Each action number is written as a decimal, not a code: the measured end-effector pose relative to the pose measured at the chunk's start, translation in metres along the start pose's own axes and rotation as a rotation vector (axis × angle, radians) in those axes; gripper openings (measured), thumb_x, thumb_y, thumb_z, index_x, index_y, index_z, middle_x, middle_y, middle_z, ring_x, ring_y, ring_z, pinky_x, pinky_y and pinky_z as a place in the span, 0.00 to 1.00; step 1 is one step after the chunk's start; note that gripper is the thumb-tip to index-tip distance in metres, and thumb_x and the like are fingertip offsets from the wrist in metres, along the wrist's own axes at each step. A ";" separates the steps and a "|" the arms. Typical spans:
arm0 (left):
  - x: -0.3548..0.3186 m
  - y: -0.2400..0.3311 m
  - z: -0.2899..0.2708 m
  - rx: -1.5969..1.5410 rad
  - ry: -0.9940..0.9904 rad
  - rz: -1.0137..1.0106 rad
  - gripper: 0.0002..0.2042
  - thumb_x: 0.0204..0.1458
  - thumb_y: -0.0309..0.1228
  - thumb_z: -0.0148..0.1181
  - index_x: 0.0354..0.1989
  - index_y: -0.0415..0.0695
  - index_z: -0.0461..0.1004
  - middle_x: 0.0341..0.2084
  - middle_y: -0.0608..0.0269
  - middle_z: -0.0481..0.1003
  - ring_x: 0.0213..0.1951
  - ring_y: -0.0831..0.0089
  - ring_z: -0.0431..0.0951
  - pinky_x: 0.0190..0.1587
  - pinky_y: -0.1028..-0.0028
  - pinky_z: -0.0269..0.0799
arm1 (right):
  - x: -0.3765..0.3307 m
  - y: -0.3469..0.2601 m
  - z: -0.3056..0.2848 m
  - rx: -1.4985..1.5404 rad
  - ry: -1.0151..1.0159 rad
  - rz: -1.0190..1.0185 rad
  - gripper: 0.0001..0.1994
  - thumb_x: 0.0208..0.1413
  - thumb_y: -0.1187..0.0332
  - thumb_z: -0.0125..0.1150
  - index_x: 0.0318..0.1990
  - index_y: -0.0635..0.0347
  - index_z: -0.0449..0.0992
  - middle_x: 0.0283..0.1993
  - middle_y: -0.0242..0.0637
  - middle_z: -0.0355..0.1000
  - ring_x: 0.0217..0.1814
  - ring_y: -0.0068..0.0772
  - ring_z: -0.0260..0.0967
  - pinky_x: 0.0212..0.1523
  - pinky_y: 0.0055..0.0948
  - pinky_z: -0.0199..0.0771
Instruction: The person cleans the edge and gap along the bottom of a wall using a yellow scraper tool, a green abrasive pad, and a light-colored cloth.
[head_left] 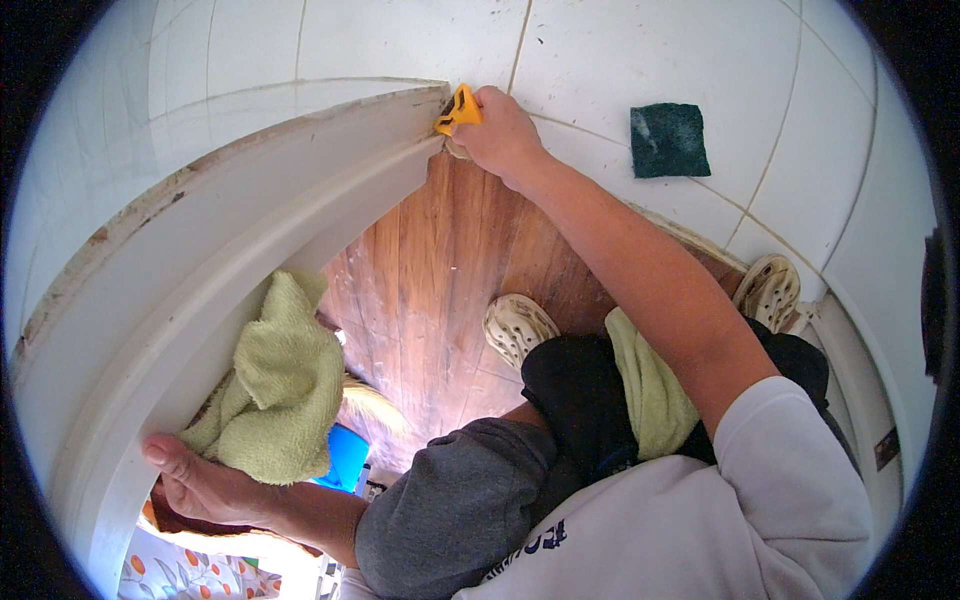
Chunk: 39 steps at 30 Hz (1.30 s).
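Head view | right hand [505, 130] fingers grip 1 yellow scraper [458, 110] | left hand [200, 480] clutches 1 green cloth [280, 385]

A dark green scouring pad [669, 140] lies flat on the white floor tiles [640, 60], apart from the door frame. Wood-plank flooring [450, 270] runs between the tiles and the white door frame [200, 270]. Two pale perforated clogs [518, 328] rest on the planks. A blue object [346, 455] sits partly hidden below.

Bright even daylight, soft shadows, mild glare on white tiles, sharp centre, fisheye bending, black vignette corners
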<state>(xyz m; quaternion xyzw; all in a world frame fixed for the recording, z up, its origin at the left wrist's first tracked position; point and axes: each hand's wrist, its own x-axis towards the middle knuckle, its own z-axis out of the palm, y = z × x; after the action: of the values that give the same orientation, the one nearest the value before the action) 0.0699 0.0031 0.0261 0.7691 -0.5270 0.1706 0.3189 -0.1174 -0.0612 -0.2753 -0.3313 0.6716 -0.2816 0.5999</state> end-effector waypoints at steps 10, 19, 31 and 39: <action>-0.005 0.007 0.004 0.002 0.021 -0.020 0.28 0.50 0.47 0.53 0.37 0.24 0.70 0.35 0.43 0.71 0.35 0.63 0.71 0.39 0.69 0.69 | 0.010 0.016 0.015 0.133 0.011 -0.028 0.12 0.45 0.75 0.57 0.38 0.68 0.66 0.27 0.38 0.67 0.18 0.21 0.60 0.15 0.22 0.60; -0.002 0.009 0.004 -0.020 0.042 -0.034 0.24 0.53 0.42 0.51 0.32 0.25 0.71 0.30 0.47 0.72 0.32 0.67 0.72 0.35 0.71 0.72 | -0.001 0.004 0.009 0.126 -0.032 -0.018 0.15 0.42 0.66 0.59 0.38 0.63 0.68 0.38 0.46 0.69 0.43 0.47 0.67 0.44 0.38 0.65; 0.006 -0.005 -0.007 0.042 0.031 -0.004 0.24 0.52 0.44 0.52 0.33 0.25 0.71 0.29 0.48 0.71 0.32 0.68 0.71 0.36 0.72 0.70 | -0.011 -0.004 0.003 0.153 -0.054 -0.154 0.13 0.47 0.75 0.56 0.41 0.69 0.65 0.29 0.39 0.68 0.17 0.20 0.59 0.15 0.19 0.61; -0.003 0.014 0.005 0.143 0.063 -0.014 0.27 0.51 0.46 0.51 0.35 0.24 0.70 0.31 0.47 0.71 0.32 0.67 0.72 0.37 0.72 0.71 | -0.007 -0.009 -0.015 0.147 -0.151 -0.060 0.13 0.45 0.75 0.57 0.40 0.68 0.67 0.27 0.39 0.70 0.17 0.20 0.58 0.16 0.21 0.60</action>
<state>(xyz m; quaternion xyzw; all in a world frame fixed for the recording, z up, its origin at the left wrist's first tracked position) 0.0558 -0.0011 0.0247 0.7877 -0.4979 0.2299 0.2806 -0.1305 -0.0615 -0.2625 -0.3268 0.5916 -0.3223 0.6628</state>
